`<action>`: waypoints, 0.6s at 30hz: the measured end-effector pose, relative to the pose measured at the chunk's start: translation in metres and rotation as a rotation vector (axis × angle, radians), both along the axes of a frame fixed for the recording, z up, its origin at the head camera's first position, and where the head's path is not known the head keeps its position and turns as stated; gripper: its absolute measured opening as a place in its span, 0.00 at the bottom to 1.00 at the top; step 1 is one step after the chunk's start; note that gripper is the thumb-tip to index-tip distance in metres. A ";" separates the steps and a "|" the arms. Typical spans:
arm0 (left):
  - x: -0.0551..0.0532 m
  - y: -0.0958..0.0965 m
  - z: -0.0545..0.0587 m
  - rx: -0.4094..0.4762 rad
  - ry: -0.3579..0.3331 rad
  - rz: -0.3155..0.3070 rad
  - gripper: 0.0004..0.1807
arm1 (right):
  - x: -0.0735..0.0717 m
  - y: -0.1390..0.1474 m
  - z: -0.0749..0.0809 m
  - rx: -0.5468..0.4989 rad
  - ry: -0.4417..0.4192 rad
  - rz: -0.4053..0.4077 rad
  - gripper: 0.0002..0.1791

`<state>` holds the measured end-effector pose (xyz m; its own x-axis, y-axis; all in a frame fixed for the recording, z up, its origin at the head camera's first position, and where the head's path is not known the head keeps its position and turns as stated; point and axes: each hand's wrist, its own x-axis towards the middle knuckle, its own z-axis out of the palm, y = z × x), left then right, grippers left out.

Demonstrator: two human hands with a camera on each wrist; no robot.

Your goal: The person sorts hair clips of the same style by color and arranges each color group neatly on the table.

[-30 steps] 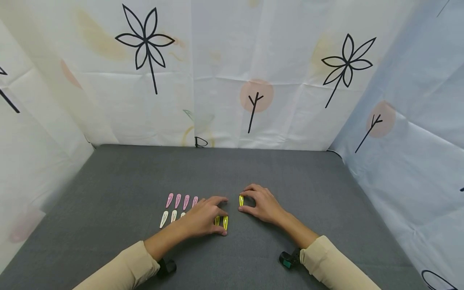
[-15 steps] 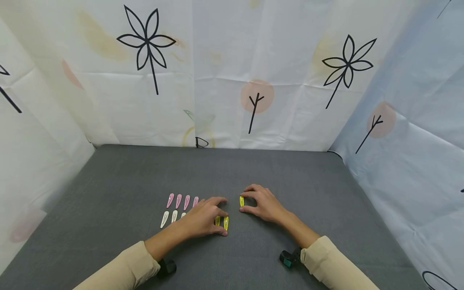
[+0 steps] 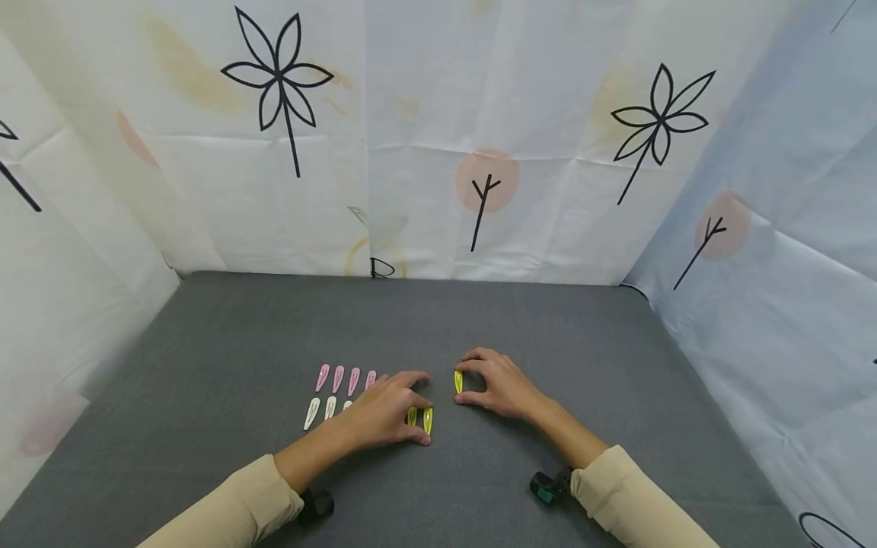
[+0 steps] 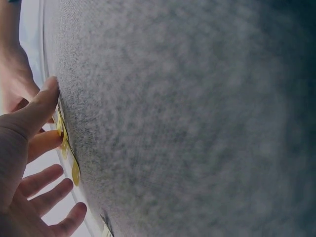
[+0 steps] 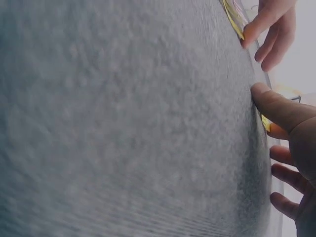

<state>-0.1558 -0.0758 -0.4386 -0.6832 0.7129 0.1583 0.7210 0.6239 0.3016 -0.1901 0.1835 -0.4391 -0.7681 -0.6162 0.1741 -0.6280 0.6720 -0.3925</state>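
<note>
On the grey table, my left hand (image 3: pixel 385 407) pinches a yellow snap hair clip (image 3: pixel 428 421) end to end between thumb and index finger. A second yellow clip (image 3: pixel 412 416) lies just left of it, partly under that hand. To the right, my right hand (image 3: pixel 499 387) holds another yellow hair clip (image 3: pixel 458 381) the same way, thumb at the near end and index finger at the far end. Both held clips are down at the table surface. In the left wrist view a yellow clip (image 4: pixel 75 172) lies below the index finger. The right wrist view shows the right thumb (image 5: pixel 269 101) against the cloth.
A row of several pink hair clips (image 3: pixel 339 378) lies behind and left of my left hand. Nearer is a row of white clips (image 3: pixel 311 414), partly hidden by that hand. Patterned white cloth walls (image 3: pixel 425 114) enclose the grey table (image 3: pixel 548 327) at the back and sides.
</note>
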 end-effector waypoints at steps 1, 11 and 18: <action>0.000 0.000 0.000 0.000 0.000 0.000 0.27 | 0.001 0.000 0.000 0.004 0.001 0.005 0.26; -0.001 -0.001 -0.001 0.006 -0.016 -0.003 0.28 | 0.022 -0.006 0.002 0.018 0.025 0.068 0.26; -0.001 -0.001 -0.001 0.002 -0.008 -0.006 0.28 | 0.034 -0.009 0.005 0.025 0.027 0.097 0.27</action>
<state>-0.1571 -0.0764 -0.4393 -0.6799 0.7169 0.1539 0.7223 0.6188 0.3088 -0.1559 0.1746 -0.4338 -0.6999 -0.6919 0.1773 -0.7007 0.6169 -0.3585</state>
